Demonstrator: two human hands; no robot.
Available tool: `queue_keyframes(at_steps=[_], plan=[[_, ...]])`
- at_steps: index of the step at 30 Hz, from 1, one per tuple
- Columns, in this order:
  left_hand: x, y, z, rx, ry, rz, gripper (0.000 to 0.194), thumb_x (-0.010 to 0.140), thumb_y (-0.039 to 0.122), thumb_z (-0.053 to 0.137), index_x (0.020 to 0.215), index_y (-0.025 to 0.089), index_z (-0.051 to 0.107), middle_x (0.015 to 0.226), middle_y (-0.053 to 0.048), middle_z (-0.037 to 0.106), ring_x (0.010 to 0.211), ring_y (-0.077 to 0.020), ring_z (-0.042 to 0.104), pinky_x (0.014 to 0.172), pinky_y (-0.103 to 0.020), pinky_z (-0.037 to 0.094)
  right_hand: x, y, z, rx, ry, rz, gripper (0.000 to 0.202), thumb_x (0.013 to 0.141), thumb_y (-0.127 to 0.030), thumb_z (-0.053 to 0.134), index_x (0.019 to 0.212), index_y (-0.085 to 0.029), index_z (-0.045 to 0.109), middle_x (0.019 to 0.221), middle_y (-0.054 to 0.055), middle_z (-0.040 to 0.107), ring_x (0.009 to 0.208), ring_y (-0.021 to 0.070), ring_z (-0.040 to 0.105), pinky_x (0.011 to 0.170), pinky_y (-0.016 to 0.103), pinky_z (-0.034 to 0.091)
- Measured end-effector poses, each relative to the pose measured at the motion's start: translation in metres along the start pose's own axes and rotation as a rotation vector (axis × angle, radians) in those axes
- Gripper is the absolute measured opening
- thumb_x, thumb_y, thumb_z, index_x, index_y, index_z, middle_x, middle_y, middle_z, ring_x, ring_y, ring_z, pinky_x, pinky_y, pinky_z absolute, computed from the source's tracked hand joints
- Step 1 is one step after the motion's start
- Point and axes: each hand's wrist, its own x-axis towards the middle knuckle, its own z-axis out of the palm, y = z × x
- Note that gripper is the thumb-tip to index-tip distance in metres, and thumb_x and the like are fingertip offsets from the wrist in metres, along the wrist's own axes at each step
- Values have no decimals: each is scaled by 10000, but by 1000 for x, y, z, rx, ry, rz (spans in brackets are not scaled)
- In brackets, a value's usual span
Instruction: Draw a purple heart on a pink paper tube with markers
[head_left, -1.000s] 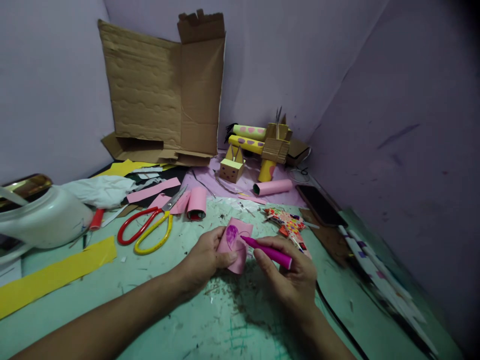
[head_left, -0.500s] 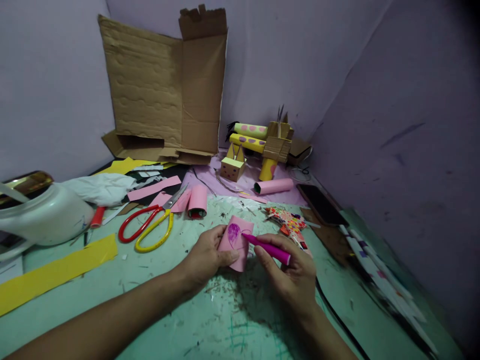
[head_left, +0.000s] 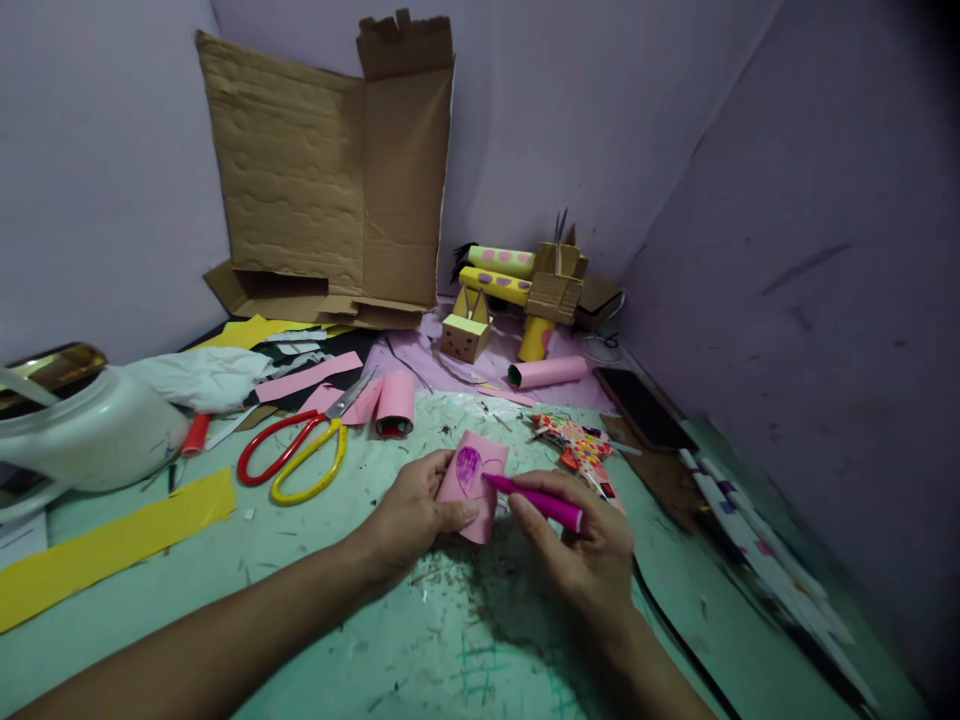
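Note:
My left hand is closed around the left side of a pink paper-covered tube, its thumb across the lower front. On the tube's face is a purple heart, its left half coloured in and its right half mostly outline. In my right hand is a magenta marker, gripped between thumb and fingers. The marker's tip rests at the heart's right half, touching or very near the paper. Left of my hands lie scissors with one red and one yellow handle, their blades pointing away.
A second pink tube stands behind the scissors, and another pink tube lies farther back. Cardboard animal figures and an opened cardboard box are at the wall. A phone lies right; a white pot-like container stands left.
The marker tip has moved slightly down along the heart's right side, and the right-hand outline now shows more fully. My left hand and the tube have stayed in place.

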Motion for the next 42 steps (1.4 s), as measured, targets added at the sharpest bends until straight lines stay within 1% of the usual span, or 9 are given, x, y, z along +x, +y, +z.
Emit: queue_keyframes(at_steps=[2, 7, 11, 15, 19, 24, 28, 32, 42], plan=[[0, 0, 0, 4, 0, -3, 485, 507, 128, 773, 961, 107, 606, 854, -64, 645, 794, -195, 591, 673, -271, 451, 0, 0, 0, -29, 60, 0, 92, 788, -188, 643, 860, -209, 695, 740, 24, 720, 654, 179, 677, 600, 276, 542], [0, 0, 0, -12, 2, -7, 457, 496, 132, 779, 921, 117, 609, 816, -50, 641, 793, -205, 598, 676, -282, 456, -1, 2, 0, -23, -54, -22, 63, 792, -194, 640, 831, -210, 687, 711, 14, 715, 617, 169, 670, 574, 262, 534], [0, 0, 0, -16, 23, -22, 481, 490, 126, 787, 936, 113, 606, 849, -63, 648, 789, -194, 588, 665, -272, 443, 0, 3, -1, -42, 51, 1, 89, 794, -190, 641, 864, -216, 690, 744, 23, 714, 651, 178, 671, 595, 273, 535], [-1, 1, 1, -10, 30, -17, 461, 489, 146, 783, 908, 117, 593, 811, -46, 628, 765, -194, 580, 681, -296, 447, 1, 2, -2, -13, -50, -9, 65, 790, -194, 643, 826, -211, 694, 705, 7, 713, 606, 163, 664, 562, 252, 523], [-1, 0, 1, 0, 22, -14, 519, 475, 156, 782, 951, 93, 585, 830, -62, 632, 764, -189, 569, 663, -282, 435, 1, 2, -2, -26, 53, -17, 90, 788, -171, 644, 854, -213, 690, 719, -2, 707, 619, 157, 661, 579, 247, 522], [-1, 0, 0, -5, 31, -23, 502, 486, 158, 790, 935, 104, 572, 816, -50, 621, 758, -186, 566, 683, -296, 444, 0, 3, -3, -4, -55, -39, 81, 797, -174, 639, 848, -213, 688, 726, 7, 713, 634, 157, 667, 579, 246, 524], [-1, 1, 1, -20, 24, -23, 534, 481, 154, 797, 965, 89, 582, 859, -75, 641, 778, -182, 567, 655, -267, 440, 0, 4, -3, -51, 65, -17, 79, 791, -176, 642, 849, -209, 685, 729, 14, 708, 644, 170, 668, 594, 266, 531], [-1, 3, 1, -33, 39, -38, 539, 478, 165, 815, 960, 101, 581, 846, -62, 637, 786, -185, 574, 664, -267, 455, 0, 5, -3, -44, 32, -11, 66, 779, -170, 652, 820, -212, 682, 699, -4, 705, 601, 152, 658, 559, 240, 523], [-1, 2, 1, -87, -62, -58, 533, 480, 240, 865, 924, 107, 602, 830, -68, 650, 740, -166, 570, 624, -233, 454, -1, 3, -2, 28, 30, 6, 72, 779, -170, 650, 819, -219, 684, 687, -20, 691, 572, 133, 633, 554, 228, 506]])
